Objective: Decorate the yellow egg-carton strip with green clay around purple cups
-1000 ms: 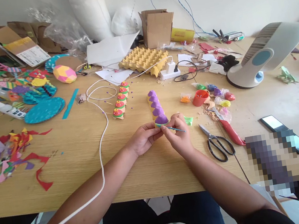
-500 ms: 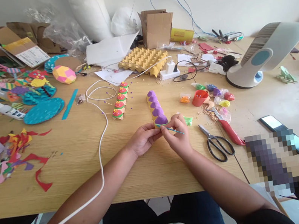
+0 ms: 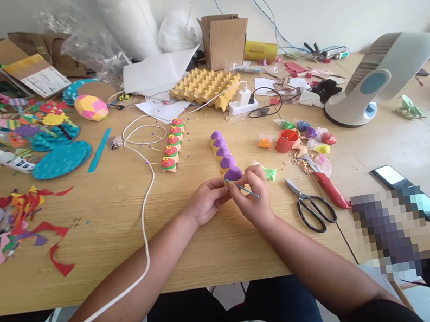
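A strip of egg carton (image 3: pixel 222 154) with purple-covered bumps and yellow edges points away from me on the table. My left hand (image 3: pixel 211 201) pinches its near end from the left. In my right hand (image 3: pixel 254 195), thumb and fingers close on a thin blue-green stick (image 3: pixel 247 188), whose far tip meets the strip's near end. A green packet (image 3: pixel 270 173) lies just beyond my right hand. To the left stands a finished-looking strip of egg carton (image 3: pixel 172 146) with red and green bumps and small yellow rings. Purple-tipped sticks (image 3: pixel 155 148) lie beside it.
Scissors (image 3: pixel 309 203) and a red-handled knife (image 3: pixel 333 190) lie to the right, near a red cup (image 3: pixel 287 140) and bags of coloured clay (image 3: pixel 322 148). A white cable (image 3: pixel 144 217) crosses my left forearm. Farther back are an egg tray (image 3: pixel 205 87) and a lamp-like white device (image 3: pixel 382 78).
The blue-green stick has tilted more steeply, its free end swinging down and left. My right hand has shifted slightly left; the left hand still holds the purple strip.
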